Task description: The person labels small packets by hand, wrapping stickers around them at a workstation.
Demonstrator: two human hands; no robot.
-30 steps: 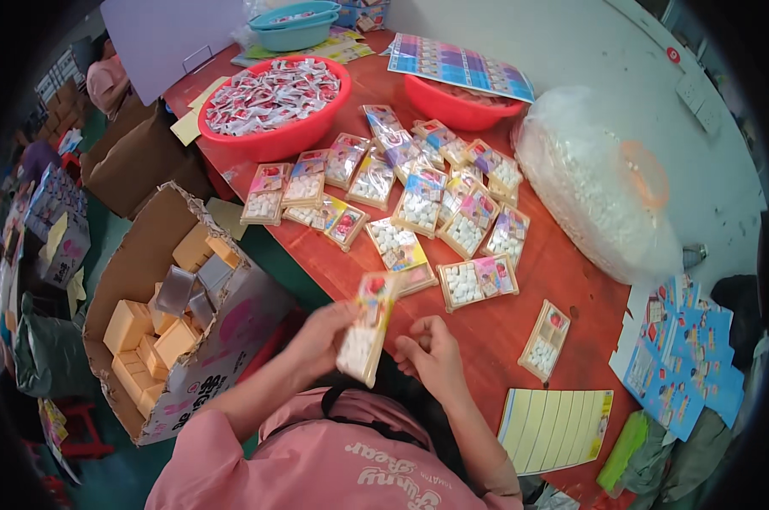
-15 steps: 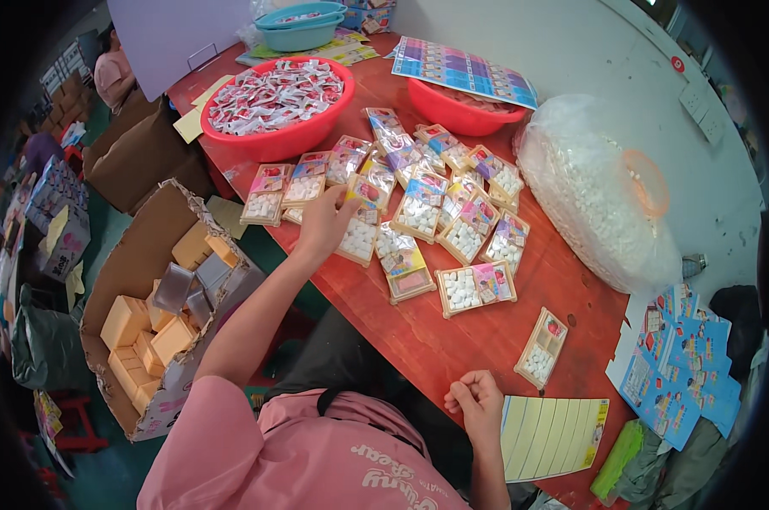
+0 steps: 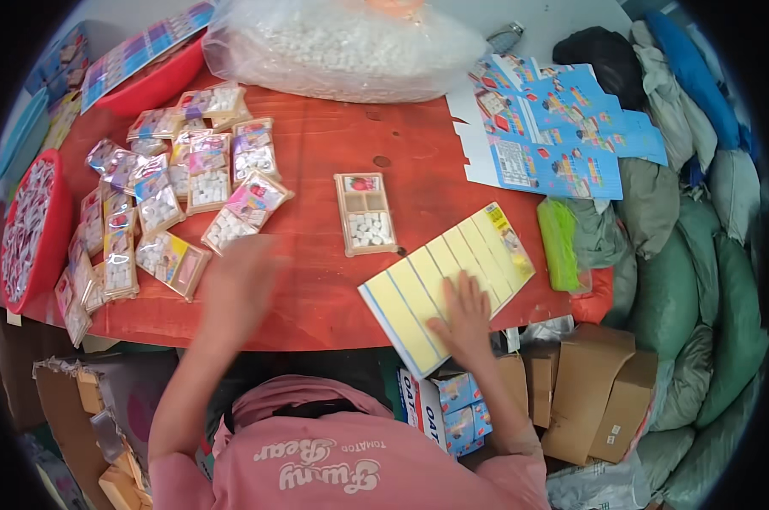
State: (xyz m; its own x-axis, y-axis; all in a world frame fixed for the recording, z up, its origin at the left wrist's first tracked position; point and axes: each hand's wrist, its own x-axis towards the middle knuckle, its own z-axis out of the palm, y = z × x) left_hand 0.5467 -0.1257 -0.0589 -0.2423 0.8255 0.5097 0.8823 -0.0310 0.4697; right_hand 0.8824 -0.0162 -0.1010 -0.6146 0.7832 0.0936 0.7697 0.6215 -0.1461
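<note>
My right hand point(image 3: 467, 316) lies with fingers spread on a stack of pale yellow card sheets point(image 3: 418, 289) with ruled lines, at the table's front edge. Blurred by motion, my left hand point(image 3: 244, 276) is over the table, nearest a small compartment tray point(image 3: 257, 200) holding white pieces and a printed card; whether it holds anything I cannot make out. Between my hands and farther back stands a single compartment tray point(image 3: 365, 214). White pieces fill its near section, a strawberry picture shows at the far end, and the middle compartments look bare.
Several filled trays point(image 3: 157, 204) are heaped on the left of the red table point(image 3: 316, 297). Beyond are a red basin point(image 3: 40, 229) of small wrapped packets and a large clear bag point(image 3: 342, 51) of white pieces. Blue printed cards point(image 3: 563, 127) and a green bundle point(image 3: 559, 246) are right.
My view has swung to the right. My left hand has come away from the heaped trays, and my right hand has moved from beside the yellow sheets onto them, its fingers opening out.
</note>
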